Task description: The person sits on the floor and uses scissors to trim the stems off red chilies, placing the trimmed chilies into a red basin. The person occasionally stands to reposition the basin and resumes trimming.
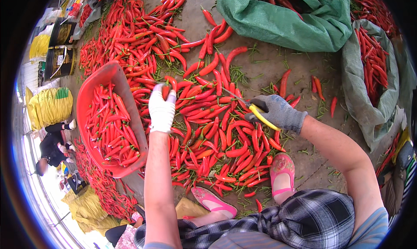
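Observation:
My left hand (162, 111), in a white glove with greyish fingertips, holds a red chili pepper (166, 91) between thumb and fingers. It hovers beside the right rim of a red plastic basin (145, 141) filled with red chilies (114, 125). My right hand (278, 111), in a grey knit glove with darker fingertips, grips snips with yellow handles (264, 118). Their thin blades point left over a loose heap of red chilies (211, 109). Whether the blades are parted is hard to tell. Cut green stems (239, 77) lie scattered around the heap.
A green woven sack (290, 34) with chilies stands at the top, a grey-green sack (353, 86) of chilies at the right. Black buckets (60, 62) and yellow sacks (50, 107) line the left. Another person (53, 148) sits there. My pink shoes (282, 167) edge the heap.

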Demonstrator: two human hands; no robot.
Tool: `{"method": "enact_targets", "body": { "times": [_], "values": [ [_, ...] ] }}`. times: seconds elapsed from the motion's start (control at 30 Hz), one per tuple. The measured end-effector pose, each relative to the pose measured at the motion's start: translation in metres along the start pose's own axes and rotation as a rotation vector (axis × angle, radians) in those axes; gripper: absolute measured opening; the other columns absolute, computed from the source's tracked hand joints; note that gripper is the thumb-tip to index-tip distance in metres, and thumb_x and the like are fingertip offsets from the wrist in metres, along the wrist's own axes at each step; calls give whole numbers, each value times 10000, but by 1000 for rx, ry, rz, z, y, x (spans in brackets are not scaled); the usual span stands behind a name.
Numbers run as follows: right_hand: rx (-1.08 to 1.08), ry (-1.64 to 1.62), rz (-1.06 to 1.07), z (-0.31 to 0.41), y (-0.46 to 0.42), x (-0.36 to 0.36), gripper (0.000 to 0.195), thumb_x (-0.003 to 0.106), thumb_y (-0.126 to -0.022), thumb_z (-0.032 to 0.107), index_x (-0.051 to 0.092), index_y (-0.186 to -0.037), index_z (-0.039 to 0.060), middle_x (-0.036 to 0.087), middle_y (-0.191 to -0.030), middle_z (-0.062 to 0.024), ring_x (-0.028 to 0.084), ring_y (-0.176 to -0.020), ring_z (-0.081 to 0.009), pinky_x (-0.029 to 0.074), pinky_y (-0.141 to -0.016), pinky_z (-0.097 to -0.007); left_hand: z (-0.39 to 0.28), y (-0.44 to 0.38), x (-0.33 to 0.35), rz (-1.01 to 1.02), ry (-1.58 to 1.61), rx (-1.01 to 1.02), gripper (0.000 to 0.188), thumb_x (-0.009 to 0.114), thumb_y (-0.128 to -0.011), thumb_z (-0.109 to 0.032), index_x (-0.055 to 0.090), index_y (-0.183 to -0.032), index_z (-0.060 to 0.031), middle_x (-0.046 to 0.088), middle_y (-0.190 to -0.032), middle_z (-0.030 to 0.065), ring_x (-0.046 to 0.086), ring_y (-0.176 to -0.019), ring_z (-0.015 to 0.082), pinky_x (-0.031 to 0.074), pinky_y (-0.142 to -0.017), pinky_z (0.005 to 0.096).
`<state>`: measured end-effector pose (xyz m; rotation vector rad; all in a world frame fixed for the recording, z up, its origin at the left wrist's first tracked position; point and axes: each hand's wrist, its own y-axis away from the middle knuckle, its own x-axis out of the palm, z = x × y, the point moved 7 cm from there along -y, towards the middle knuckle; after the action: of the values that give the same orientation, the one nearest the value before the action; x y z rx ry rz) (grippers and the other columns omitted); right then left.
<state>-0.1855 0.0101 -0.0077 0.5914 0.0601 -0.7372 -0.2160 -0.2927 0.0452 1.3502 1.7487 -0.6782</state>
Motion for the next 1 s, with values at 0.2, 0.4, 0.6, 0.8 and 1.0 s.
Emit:
{"method": "enact_targets", "body": {
  "times": [0.2, 0.4, 0.6, 0.8, 1.0],
  "values": [
    [43, 52, 5, -13, 1, -4, 489, 665, -795, 507, 619, -924, 38, 618, -791, -175, 594, -715, -315, 449, -670, -405, 16, -5, 52, 367, -335, 120, 381, 658, -786, -149, 588, -1137, -18, 642, -1038, 186, 605, -988, 330, 465, -881, 386],
    [14, 44, 40, -8, 6, 2, 489, 662, -799, 509, 622, -956, 47, 642, -799, -158, 622, -738, -303, 465, -687, -397, 49, 10, 43, 424, 72, -162, 426, 706, -778, -159, 578, -1146, 12, 661, -972, 121, 618, -891, 234, 477, -823, 323],
    [-18, -23, 120, 9, 3, 7, 534, 672, -786, 528, 599, -1031, 58, 645, -899, -161, 628, -841, -312, 471, -726, -390, 24, 39, 1, 352, 777, -363, 198, 617, -869, -178, 590, -1013, -45, 573, -735, -10, 465, -554, 50, 381, -523, 211],
    [-189, -94, 166, 31, 0, 18, 564, 661, -796, 532, 573, -1075, 50, 628, -949, -166, 612, -903, -280, 464, -776, -377, -15, 73, 14, 556, 790, -389, 259, 643, -843, -241, 585, -1002, -45, 632, -831, 30, 484, -537, 46, 397, -517, 192],
    [-101, -213, 172, 33, 2, 17, 460, 655, -836, 452, 612, -1005, 26, 612, -795, -113, 579, -752, -180, 455, -689, -351, -31, 90, 33, 640, 766, -414, 290, 653, -845, -185, 589, -1104, -70, 574, -799, -45, 477, -602, 32, 398, -561, 208]
  ]
}}
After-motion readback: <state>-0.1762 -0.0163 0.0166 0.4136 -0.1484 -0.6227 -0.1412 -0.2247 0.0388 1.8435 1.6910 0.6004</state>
